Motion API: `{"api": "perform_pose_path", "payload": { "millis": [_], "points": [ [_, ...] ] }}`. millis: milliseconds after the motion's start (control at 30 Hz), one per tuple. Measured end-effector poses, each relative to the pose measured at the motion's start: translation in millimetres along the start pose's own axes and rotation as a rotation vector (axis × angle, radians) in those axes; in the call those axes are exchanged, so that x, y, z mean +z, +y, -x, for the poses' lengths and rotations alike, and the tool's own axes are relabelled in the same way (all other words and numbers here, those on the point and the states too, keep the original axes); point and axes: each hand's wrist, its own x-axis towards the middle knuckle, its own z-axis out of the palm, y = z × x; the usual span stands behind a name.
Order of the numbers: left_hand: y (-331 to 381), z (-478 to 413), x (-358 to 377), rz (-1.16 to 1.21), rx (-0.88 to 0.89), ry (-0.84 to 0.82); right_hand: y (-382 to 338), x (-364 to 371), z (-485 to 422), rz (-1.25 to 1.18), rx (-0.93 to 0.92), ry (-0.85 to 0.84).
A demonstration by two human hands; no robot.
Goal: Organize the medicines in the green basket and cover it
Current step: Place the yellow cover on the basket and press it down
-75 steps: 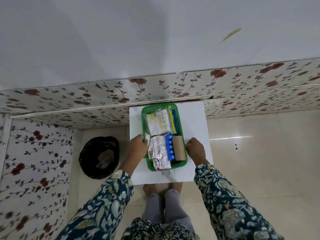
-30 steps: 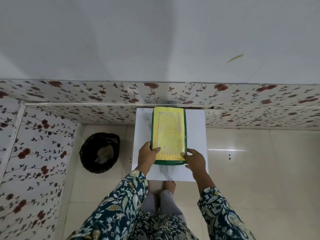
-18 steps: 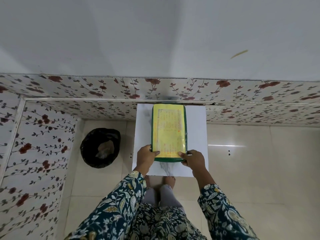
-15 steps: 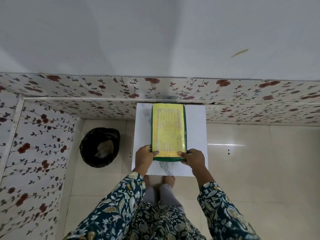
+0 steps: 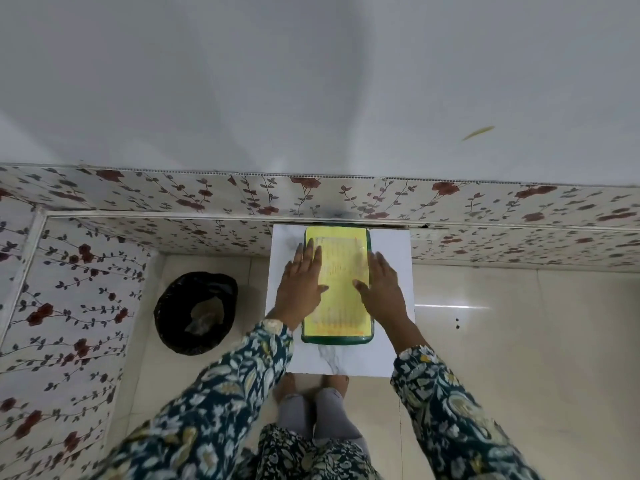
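View: a single head-worn wide-angle camera.
Direction: forward and steeply down, over a white table (image 5: 388,355) at frame centre.
Proximity: arm's reach; both sleeves enter from the lower edge, feet below centre.
Frame top: plain wall (image 5: 311,81).
Shared coverage: no second view.

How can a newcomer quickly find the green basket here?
Find the white marble-pattern table standing against the floral wall. On it, between the left hand and right hand, lies the green basket: the only green-rimmed thing, topped by a yellow printed sheet.
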Motion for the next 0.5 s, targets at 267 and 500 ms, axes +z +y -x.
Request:
{"api": "perform_pose_path", "payload": {
  "millis": [267, 500],
  "points": [
    [-10, -34, -4, -0.15, 0.059, -0.115, -2, 11, -33, 0.35, -0.107, -0.147],
    [1, 4, 1, 0.281, -0.174, -0.09, 2, 6, -10, -0.04, 0.175, -0.19]
  ]
}}
